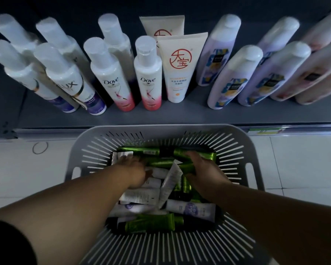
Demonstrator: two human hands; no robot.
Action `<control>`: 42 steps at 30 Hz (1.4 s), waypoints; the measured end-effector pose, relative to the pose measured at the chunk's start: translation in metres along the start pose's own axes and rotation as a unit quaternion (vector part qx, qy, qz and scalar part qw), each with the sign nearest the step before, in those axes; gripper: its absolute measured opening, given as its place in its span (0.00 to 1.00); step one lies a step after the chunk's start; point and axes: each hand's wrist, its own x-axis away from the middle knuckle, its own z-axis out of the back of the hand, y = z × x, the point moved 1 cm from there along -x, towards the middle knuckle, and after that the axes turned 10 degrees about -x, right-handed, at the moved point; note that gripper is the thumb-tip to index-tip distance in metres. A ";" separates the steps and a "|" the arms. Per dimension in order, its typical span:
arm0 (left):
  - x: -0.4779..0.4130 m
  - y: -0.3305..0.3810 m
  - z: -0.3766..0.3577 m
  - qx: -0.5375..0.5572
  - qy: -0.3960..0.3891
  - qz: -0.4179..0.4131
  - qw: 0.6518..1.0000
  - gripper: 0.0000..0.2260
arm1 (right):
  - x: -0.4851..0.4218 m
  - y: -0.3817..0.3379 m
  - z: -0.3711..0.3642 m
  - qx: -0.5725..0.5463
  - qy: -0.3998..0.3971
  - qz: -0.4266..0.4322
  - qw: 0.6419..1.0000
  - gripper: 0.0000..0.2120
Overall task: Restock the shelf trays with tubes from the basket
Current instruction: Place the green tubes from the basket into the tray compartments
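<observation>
Grey basket (161, 129): right hand (206, 175) curls round a green tube (185, 166); left hand (134, 173) among white tubes (141, 197), grip blurred, unclear. Behind: Dove bottle (148, 79), LUX bottle (69, 83).

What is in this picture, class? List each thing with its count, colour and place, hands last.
shelf: one, dark grey, top half
purple-based bottles: four, white, shelf left
pink-based bottles: two, white, left of middle, a similar one behind
standing tubes: two, white with red mark, shelf middle
lilac bottles: four, lilac, shelf right
pinkish bottles: at least two, blurred, far right
label: one, green and white, shelf edge right
basket: one, grey, below the shelf edge
green tubes: at least five, in basket
white tubes: several, in basket
floor: white tiles, either side of basket
left hand: in basket among white tubes, grip unclear
right hand: in basket, gripping a green tube
</observation>
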 end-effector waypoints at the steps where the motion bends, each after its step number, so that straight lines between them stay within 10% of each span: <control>1: 0.001 0.002 -0.002 -0.006 -0.008 0.000 1.000 0.27 | 0.001 0.001 0.000 0.000 0.001 -0.001 1.000 0.25; 7: 0.006 0.028 0.002 0.047 0.092 -0.036 0.994 0.22 | -0.001 0.010 -0.001 -0.031 0.008 -0.003 0.999 0.25; 42: 0.003 0.045 -0.010 -0.049 0.063 -0.060 0.995 0.23 | 0.019 0.007 0.015 -0.082 0.024 -0.042 0.995 0.21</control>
